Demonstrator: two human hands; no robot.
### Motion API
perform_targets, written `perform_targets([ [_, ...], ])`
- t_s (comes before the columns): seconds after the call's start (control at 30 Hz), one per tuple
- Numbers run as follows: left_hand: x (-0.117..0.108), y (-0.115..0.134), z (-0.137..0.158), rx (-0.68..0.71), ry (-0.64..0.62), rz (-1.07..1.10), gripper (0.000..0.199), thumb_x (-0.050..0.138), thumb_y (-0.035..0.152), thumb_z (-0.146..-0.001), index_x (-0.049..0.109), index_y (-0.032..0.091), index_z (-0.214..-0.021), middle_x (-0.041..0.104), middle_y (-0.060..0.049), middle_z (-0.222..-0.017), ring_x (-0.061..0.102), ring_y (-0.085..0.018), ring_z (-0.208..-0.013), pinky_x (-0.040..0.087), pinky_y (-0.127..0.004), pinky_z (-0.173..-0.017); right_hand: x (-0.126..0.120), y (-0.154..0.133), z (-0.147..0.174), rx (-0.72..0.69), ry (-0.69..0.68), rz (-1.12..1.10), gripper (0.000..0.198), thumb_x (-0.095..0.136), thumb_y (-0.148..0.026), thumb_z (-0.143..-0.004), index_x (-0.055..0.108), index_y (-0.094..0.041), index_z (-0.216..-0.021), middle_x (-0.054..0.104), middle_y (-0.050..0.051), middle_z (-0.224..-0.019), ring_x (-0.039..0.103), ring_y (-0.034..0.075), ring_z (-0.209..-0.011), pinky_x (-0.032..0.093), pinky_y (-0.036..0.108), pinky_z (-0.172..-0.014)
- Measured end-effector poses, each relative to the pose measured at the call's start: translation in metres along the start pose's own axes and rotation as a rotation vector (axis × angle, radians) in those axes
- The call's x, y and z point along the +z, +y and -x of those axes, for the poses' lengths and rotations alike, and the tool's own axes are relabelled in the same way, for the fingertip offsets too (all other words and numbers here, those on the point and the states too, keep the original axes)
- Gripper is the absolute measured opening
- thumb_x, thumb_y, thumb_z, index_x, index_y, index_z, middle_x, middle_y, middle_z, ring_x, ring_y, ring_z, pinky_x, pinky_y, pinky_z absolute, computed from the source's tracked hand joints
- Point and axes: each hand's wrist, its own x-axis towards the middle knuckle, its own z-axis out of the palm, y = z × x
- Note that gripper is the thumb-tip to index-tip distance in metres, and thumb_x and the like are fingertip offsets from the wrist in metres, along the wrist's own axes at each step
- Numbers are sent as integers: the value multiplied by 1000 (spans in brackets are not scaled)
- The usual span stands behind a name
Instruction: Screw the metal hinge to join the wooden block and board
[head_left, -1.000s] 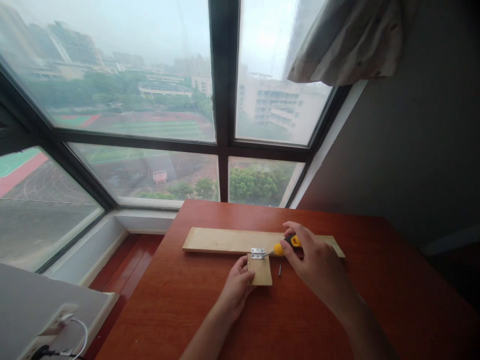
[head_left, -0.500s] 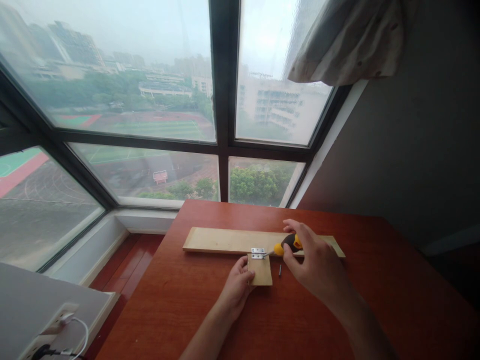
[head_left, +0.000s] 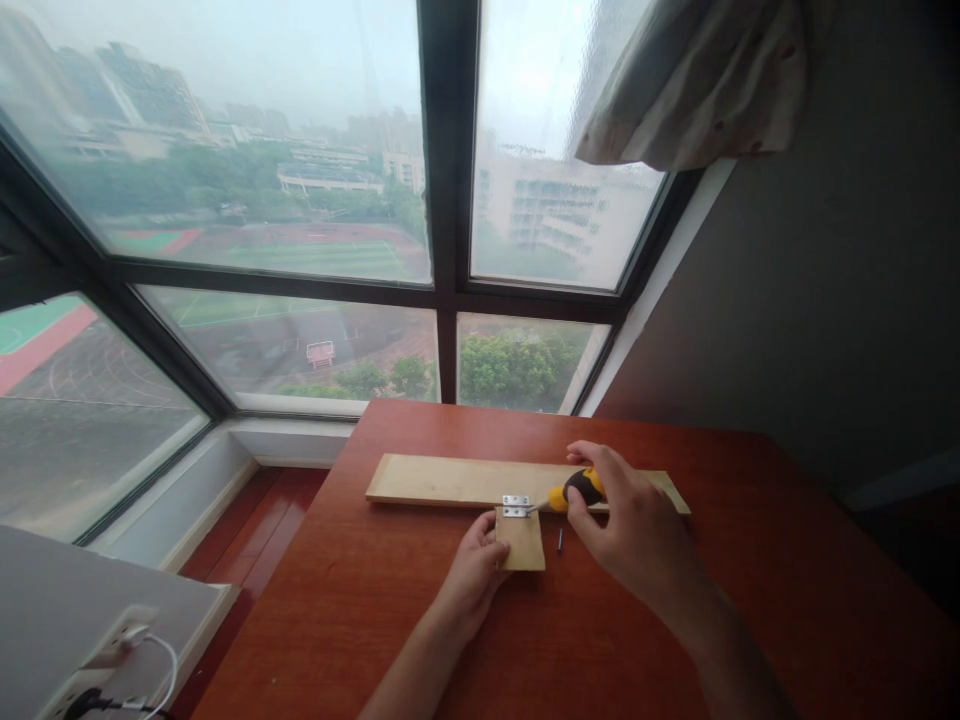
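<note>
A silver hinge [head_left: 516, 506] spans the joint between a long pale wooden board [head_left: 450, 481] and a small wooden block [head_left: 521, 545]. My left hand [head_left: 481, 560] grips the block by its left side, thumb on top. In my right hand [head_left: 626, 505] is a yellow and black screwdriver [head_left: 577, 490], held by its handle and slanting down to the left. Its tip meets the hinge's right side at the block's edge; the screw head there is too small to make out. Just right of the block, a loose screw [head_left: 559, 540] lies on the table.
The reddish-brown wooden table [head_left: 360, 610] reaches to the window frame [head_left: 448, 340]. A curtain [head_left: 697, 90] hangs at the upper right beside a grey wall [head_left: 810, 280]. At the lower left, a white cable [head_left: 165, 650] is plugged into a wall socket [head_left: 120, 640].
The screwdriver's handle has turned slightly in my right hand, showing its yellow and black parts differently. My left hand, the block and the board look the same.
</note>
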Motion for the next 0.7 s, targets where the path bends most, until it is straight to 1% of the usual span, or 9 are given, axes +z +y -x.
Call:
perform_targets([
  [0.07, 0, 0, 0, -1, 4, 2, 49, 71, 11, -60, 56, 17, -106, 70, -9, -98, 66, -20, -80, 50, -27, -66, -2, -2, 0, -23, -5, -5, 36, 49, -19, -82, 49, -22, -118, 63, 7, -113, 64, 22, -94, 51, 34, -79],
  [0.13, 1, 1, 1, -1, 6, 2, 49, 71, 10, -60, 56, 17, -106, 70, -9, -99, 66, -20, -80, 51, -27, -66, -2, -1, 0, -36, -8, -2, 36, 49, -20, -82, 49, -22, -119, 63, 7, -114, 63, 22, -97, 51, 34, -79],
  [0.2, 2, 1, 1, -1, 7, -3, 48, 71, 10, -60, 56, 17, -105, 70, -9, -100, 66, -20, -81, 51, -27, -67, 0, 1, 0, -24, 8, 27, 32, 50, -26, -86, 49, -22, -118, 64, 8, -113, 64, 23, -95, 51, 34, -76],
  [0.3, 3, 3, 3, -4, 4, -12, 48, 71, 11, -61, 56, 17, -106, 70, -9, -101, 67, -20, -80, 51, -27, -67, 3, 5, -2, 3, 34, 64, 27, 49, -34, -89, 52, -22, -113, 67, 7, -107, 67, 22, -85, 51, 32, -69],
  [0.37, 3, 3, 3, -5, 0, -15, 48, 71, 11, -61, 56, 17, -107, 70, -9, -100, 67, -20, -80, 51, -27, -66, 4, 7, -2, 8, 32, 47, 23, 47, -32, -90, 53, -23, -110, 67, 5, -103, 67, 20, -80, 51, 31, -68],
  [0.43, 2, 3, 3, -4, -3, -17, 49, 71, 12, -61, 56, 17, -107, 71, -9, -99, 67, -20, -80, 51, -27, -67, 3, 7, -2, 16, 26, 25, 23, 48, -27, -87, 52, -23, -109, 66, 5, -103, 66, 20, -80, 50, 31, -69],
  [0.57, 2, 3, 2, -8, 2, -22, 49, 71, 11, -61, 56, 17, -108, 71, -9, -98, 67, -20, -80, 51, -28, -68, -2, 6, 0, 0, 13, 15, 34, 48, -18, -79, 48, -22, -113, 63, 6, -110, 64, 21, -86, 49, 31, -71],
  [0.63, 2, 3, 3, -7, 2, -24, 50, 71, 11, -61, 56, 17, -108, 71, -9, -98, 67, -19, -78, 51, -27, -67, -3, 6, 0, -6, 8, 36, 31, 49, -21, -82, 48, -23, -113, 63, 6, -110, 63, 21, -86, 47, 31, -69],
  [0.7, 3, 3, 3, -4, 2, -26, 49, 70, 11, -62, 56, 17, -108, 71, -8, -98, 66, -19, -77, 51, -27, -67, -2, 7, -1, 10, 18, 84, 23, 50, -29, -86, 50, -23, -109, 64, 5, -103, 63, 20, -80, 46, 31, -66],
])
